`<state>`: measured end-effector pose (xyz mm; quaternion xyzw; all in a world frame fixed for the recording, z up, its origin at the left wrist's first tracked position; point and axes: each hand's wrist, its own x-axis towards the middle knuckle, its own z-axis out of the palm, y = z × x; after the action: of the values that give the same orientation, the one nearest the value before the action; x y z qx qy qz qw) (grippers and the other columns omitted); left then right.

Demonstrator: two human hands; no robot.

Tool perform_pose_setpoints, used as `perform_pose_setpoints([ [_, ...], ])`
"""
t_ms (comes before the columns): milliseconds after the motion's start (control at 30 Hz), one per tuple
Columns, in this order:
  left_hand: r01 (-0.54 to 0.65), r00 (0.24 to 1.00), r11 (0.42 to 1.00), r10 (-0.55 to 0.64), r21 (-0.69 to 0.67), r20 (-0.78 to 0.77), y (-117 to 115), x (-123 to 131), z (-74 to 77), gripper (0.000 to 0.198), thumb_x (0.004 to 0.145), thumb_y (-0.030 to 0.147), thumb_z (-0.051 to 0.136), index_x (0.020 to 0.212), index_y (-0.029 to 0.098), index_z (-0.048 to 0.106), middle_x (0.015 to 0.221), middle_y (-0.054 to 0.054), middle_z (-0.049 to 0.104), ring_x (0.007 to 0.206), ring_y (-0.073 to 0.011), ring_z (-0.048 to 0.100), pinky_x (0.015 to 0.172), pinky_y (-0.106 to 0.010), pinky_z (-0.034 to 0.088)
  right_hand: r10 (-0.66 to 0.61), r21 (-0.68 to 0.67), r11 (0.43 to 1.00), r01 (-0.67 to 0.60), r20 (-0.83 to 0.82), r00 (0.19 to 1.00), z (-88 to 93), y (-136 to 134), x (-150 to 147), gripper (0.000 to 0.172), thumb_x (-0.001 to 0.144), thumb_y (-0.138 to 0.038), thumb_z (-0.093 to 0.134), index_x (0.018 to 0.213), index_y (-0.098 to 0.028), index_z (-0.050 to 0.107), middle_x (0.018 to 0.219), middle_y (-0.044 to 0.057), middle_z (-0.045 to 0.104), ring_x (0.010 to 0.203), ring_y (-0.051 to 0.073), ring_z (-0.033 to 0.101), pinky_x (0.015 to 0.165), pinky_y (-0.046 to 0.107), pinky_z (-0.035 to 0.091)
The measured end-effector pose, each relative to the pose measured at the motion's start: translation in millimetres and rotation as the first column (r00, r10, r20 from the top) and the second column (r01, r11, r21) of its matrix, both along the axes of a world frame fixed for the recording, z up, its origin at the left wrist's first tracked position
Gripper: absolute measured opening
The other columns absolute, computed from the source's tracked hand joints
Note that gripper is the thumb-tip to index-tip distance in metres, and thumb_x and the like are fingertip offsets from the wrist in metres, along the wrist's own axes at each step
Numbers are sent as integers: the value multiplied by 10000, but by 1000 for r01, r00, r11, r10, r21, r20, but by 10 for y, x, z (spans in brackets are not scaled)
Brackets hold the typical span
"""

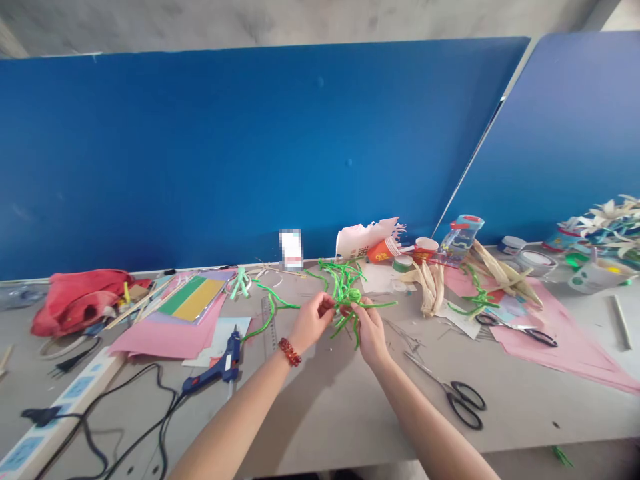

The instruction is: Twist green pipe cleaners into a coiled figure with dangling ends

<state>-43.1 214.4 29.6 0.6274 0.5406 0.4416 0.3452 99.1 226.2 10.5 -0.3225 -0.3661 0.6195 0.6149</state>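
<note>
Pinches the left edge of a green stem bundle (353, 293) between thumb and fingertips of the left hand (313, 323), and grips the lower right part in the right hand (371, 331), with both hands close together at the middle of the grey tabletop (320, 413). Cannot tell, for crowding greenery, whether to count one stem or several in the left pinch. Wears a reddish beaded bracelet (290, 352) on the left wrist.

Taking the bundle as the dial's centre and the blue partition (250, 153) as 12 o'clock, finds a forked green strand (287, 306) at 9 o'clock, just beside the left hand, lying across a ruler (269, 333). Farther out at 9, finds green and yellow sheets (196, 298) on pink paper (165, 340), then a crumpled red cloth (75, 303). Toward 8 o'clock, shows a blue glue gun (213, 375), then a white power strip (97, 367) well apart from the hands. At 1 o'clock, has tipped red paper cups (383, 250) in front of a torn pale sheet (361, 239). At 3 o'clock, has dry husks (431, 292) near the bundle, then black-handled scissors (523, 329) lying partly on a pink sheet (565, 347). At 4 o'clock, has a second pair of black-handled scissors (447, 387) with blades aimed toward the right arm (415, 400).
</note>
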Motion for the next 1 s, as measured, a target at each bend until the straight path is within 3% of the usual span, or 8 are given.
perform_pose_setpoints([
  [133, -19, 998, 1000, 19, 9, 53, -206, -85, 56, 49, 836, 197, 566, 883, 203, 555, 773, 12, 615, 641, -133, 605, 609, -246, 502, 62, 48, 997, -64, 47, 997, 7, -44, 7, 279, 767, -403, 752, 758, -212, 549, 638, -67, 518, 525, 101, 454, 527, 225, 393],
  [300, -52, 999, 994, 52, 101, 0, -453, -112, 134, 62, 856, 175, 549, 907, 207, 565, 788, 2, 630, 668, -135, 606, 635, -246, 501, 56, 175, 981, -82, 147, 988, 20, -110, 1, 191, 807, -363, 726, 843, -205, 625, 748, -29, 570, 651, 120, 521, 617, 228, 436],
  [433, -25, 1000, 988, 27, 155, -12, -553, -73, 123, 111, 852, 150, 568, 950, 199, 590, 827, -16, 650, 737, -147, 623, 713, -271, 514, 72, 177, 979, -99, 155, 985, 35, -142, 17, 231, 798, -370, 736, 749, -211, 575, 656, -36, 583, 586, 123, 539, 583, 235, 443],
  [600, 25, 969, 997, -41, 72, 244, -562, -33, 76, 175, 876, 244, 638, 1031, 187, 582, 817, -13, 631, 744, -144, 618, 705, -269, 517, 109, 180, 975, -132, 134, 985, 15, -158, 26, 245, 809, -363, 728, 714, -216, 558, 616, -27, 632, 553, 135, 577, 592, 256, 481],
  [767, -22, 879, 999, 3, 35, 477, -540, -17, 31, 199, 866, 300, 687, 872, 195, 519, 846, -2, 609, 724, -121, 621, 663, -239, 514, 171, 114, 977, -182, 94, 981, -22, -195, -5, 235, 801, -344, 743, 720, -216, 564, 599, -25, 643, 535, 135, 580, 576, 253, 492],
  [867, -26, 859, 1000, 25, -4, 512, -552, -6, 11, 214, 858, 312, 698, 941, 200, 536, 863, -12, 628, 746, -144, 658, 652, -250, 534, 199, 96, 974, -208, 88, 976, -24, -226, -18, 238, 778, -348, 764, 725, -216, 573, 609, -28, 642, 514, 124, 559, 569, 254, 499],
  [1000, -6, 895, 1000, 6, -3, 445, -590, 4, 7, 238, 864, 276, 684, 1068, 195, 593, 934, -53, 677, 786, -166, 677, 667, -264, 555, 186, 99, 975, -197, 112, 976, -17, -257, -30, 219, 737, -338, 796, 727, -209, 619, 672, -23, 639, 564, 122, 576, 576, 243, 500],
])
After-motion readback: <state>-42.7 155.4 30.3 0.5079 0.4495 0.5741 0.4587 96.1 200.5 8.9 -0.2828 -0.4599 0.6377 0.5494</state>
